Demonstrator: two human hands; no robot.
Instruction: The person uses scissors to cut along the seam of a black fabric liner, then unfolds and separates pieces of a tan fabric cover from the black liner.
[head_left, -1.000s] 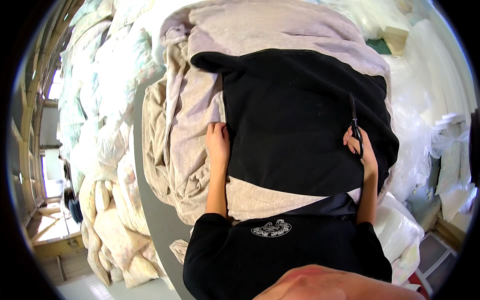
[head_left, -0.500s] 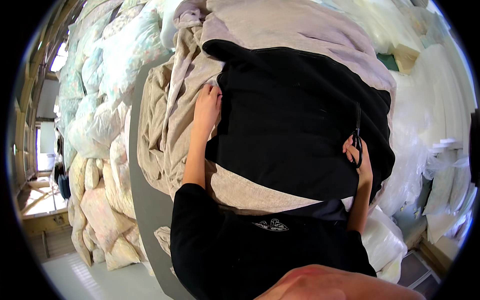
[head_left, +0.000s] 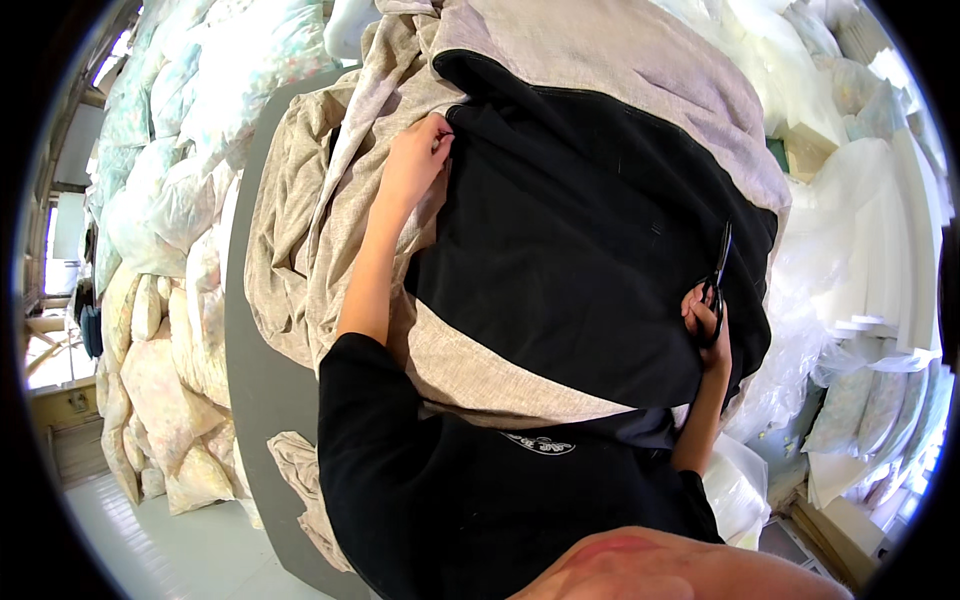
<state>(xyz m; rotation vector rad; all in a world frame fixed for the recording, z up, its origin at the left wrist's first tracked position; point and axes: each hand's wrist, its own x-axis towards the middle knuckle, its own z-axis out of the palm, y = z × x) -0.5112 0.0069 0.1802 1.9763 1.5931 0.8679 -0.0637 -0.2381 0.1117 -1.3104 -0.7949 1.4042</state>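
A wide black cloth (head_left: pixel 570 240) lies spread over a heap of beige heathered fabric (head_left: pixel 620 50) in front of me. At the black cloth's far left edge, my left hand (head_left: pixel 415 165) is closed, its thumb and fingers pinching the fabric there; the exact layers between them are hard to make out. My right hand (head_left: pixel 706 318) rests low on the right part of the black cloth. Its fingers are wrapped round the handles of black scissors (head_left: pixel 722 262), whose blades look closed and point away from me.
Beneath the fabric is a grey table (head_left: pixel 262 375) with a curved left edge. A beige scrap (head_left: pixel 305 490) lies on it near me. Stuffed bags (head_left: pixel 165 390) are piled on the left. White sheets and clear plastic (head_left: pixel 810 270) stand along the right.
My left hand has moved farther away along the cloth's left edge. The scissors stay in my right hand, with their blades tilted slightly more to the right. The whole view has shifted a little.
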